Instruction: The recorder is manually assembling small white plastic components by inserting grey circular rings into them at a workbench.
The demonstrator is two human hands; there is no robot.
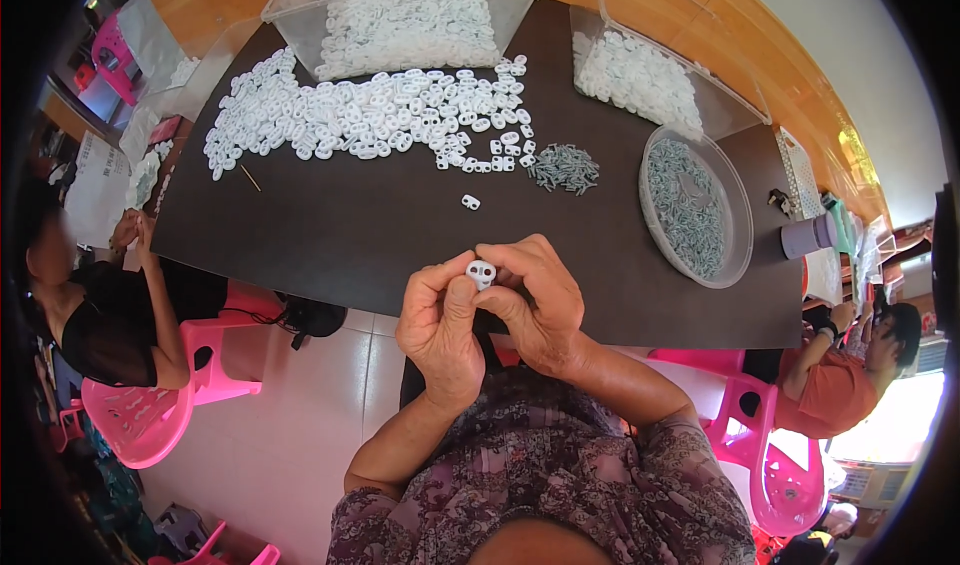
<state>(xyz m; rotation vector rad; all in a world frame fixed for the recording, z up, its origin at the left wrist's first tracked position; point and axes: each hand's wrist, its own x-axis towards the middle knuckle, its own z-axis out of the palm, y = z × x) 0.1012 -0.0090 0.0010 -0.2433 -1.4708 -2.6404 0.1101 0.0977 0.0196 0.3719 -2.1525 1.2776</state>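
Note:
Between my hands, just above the table's near edge, is a small white plastic cord lock (481, 274) with two holes facing up. My left hand (443, 315) pinches it from the left with thumb and fingertips. My right hand (535, 295) closes on its right side in the same way. A single similar white piece (471, 202) lies on the dark table ahead of my hands. Beyond it spreads a wide heap of such white two-holed pieces (370, 115). To the heap's right is a small pile of grey metal springs (565, 168).
A clear bin (272, 11) of white parts stands at the back, another clear bin (735, 113) at the back right. A round tray (739, 235) holds many springs, with a lilac cup (808, 236) nearby. A thin stick (250, 178) lies left. People sit on both sides.

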